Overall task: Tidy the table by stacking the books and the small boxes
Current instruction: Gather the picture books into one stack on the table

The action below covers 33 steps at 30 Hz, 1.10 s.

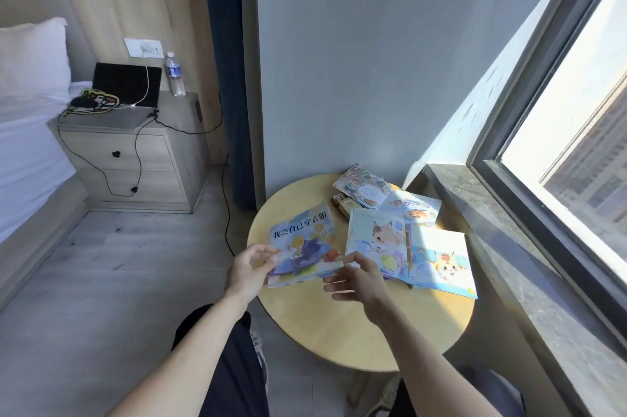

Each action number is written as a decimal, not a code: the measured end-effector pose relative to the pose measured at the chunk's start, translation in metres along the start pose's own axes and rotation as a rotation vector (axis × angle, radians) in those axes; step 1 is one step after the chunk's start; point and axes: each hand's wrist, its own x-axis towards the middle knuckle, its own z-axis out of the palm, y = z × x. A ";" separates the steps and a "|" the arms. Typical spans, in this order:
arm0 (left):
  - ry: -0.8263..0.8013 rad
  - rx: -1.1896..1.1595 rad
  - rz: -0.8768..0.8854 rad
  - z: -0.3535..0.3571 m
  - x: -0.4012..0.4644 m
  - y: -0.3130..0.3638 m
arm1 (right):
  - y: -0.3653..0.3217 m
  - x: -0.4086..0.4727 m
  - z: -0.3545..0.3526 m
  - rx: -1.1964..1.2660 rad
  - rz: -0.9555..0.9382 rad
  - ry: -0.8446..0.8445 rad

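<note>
On the left, my left hand (249, 269) pinches the near left corner of the blue picture book (303, 245), thumb on top and fingers curled under the edge. That book lies on the left part of the round wooden table (339, 325), tilted a little, and a second cover edge seems to show beneath it. Just to its right, my right hand (359, 281) hovers at the book's near right corner, fingers loosely spread — I cannot tell whether the fingertips actually touch paper. Further right sits the cat book (376, 240), overlapping the tiger-cub book (441, 264) at the table's right edge. Behind them, toward the wall, more picture books (364, 189) lie fanned over a small box (341, 208), mostly hidden.

To do this step well, I would take both near corners firmly, lift the blue book flat, and square its edges on the cat book — thin covers like these probably slide and sag.
</note>
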 end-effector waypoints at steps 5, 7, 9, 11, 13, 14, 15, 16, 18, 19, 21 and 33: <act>0.125 -0.026 -0.101 -0.012 0.013 -0.018 | 0.006 0.005 0.007 -0.040 0.023 -0.100; 0.123 -0.011 -0.123 -0.017 0.017 -0.025 | 0.008 0.009 0.009 -0.051 0.040 -0.126; 0.147 0.038 -0.109 -0.019 0.017 -0.028 | 0.009 0.011 0.010 -0.079 0.056 -0.134; 0.185 0.098 -0.085 -0.021 0.018 -0.030 | 0.010 0.016 0.008 -0.129 0.053 -0.095; 0.183 0.127 -0.076 -0.020 0.020 -0.032 | 0.013 0.023 0.001 -0.189 0.013 -0.007; 0.168 0.140 -0.078 -0.019 0.021 -0.033 | 0.015 0.027 -0.003 -0.230 -0.023 0.053; 0.146 0.153 -0.080 -0.018 0.022 -0.035 | 0.016 0.032 -0.009 -0.308 -0.075 0.137; 0.128 0.168 -0.081 -0.017 0.022 -0.036 | 0.017 0.036 -0.016 -0.428 -0.132 0.241; 0.109 0.198 -0.078 -0.014 0.022 -0.037 | 0.017 0.039 -0.029 -0.681 -0.202 0.440; 0.104 0.208 -0.077 -0.013 0.023 -0.037 | 0.018 0.040 -0.036 -0.772 -0.221 0.495; 0.087 0.219 -0.089 -0.011 0.025 -0.038 | 0.023 0.045 -0.050 -0.942 -0.219 0.535; -0.050 0.452 -0.059 -0.013 0.031 -0.033 | 0.031 0.055 -0.071 -1.361 -0.157 0.521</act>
